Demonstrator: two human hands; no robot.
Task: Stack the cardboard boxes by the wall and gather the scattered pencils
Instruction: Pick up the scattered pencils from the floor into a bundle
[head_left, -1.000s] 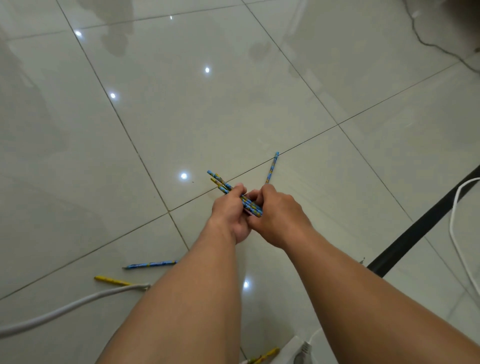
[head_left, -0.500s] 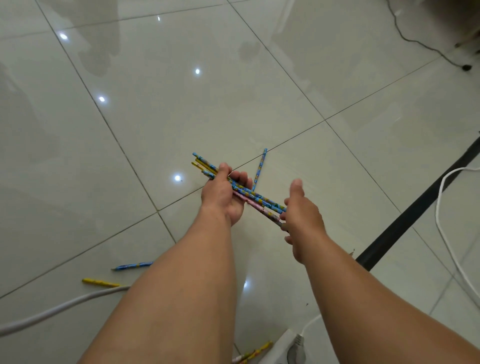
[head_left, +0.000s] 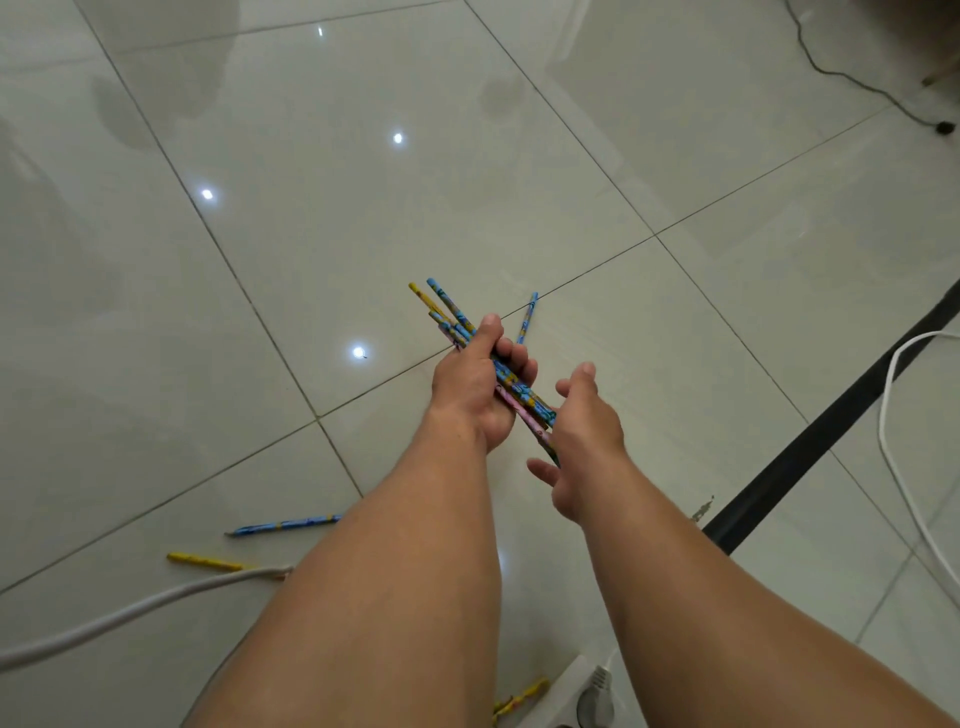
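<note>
While a couple of stray pencils (head_left: 519, 699) are lying at the bottom edge beside a power strip (head_left: 587, 693), a yellow pencil (head_left: 205, 562) and a blue pencil (head_left: 285, 524) are lying at lower left on the floor (head_left: 311, 208), near a white cable (head_left: 130, 613). At mid-frame the left hand (head_left: 470, 387) is holding the bundle (head_left: 522, 395). Its grip is curling round the middle of the sticks, whose long axis is running from upper left down to lower right. The right hand (head_left: 584, 441) is hanging just beside the bundle's lower end, fingers spread and relaxed, holding nothing; whether it is brushing the tips I cannot tell. Just beyond the left fingers a far pencil (head_left: 527, 318) is lying on the floor, nearly upright in the frame, up and slightly right of the grip. The left hand is nearer to it but full, so the free right hand is likely the one to reach. No boxes are showing. Half a second ago the right hand was closed at the bundle's end. A second ago both hands were clasping the bundle together.
</note>
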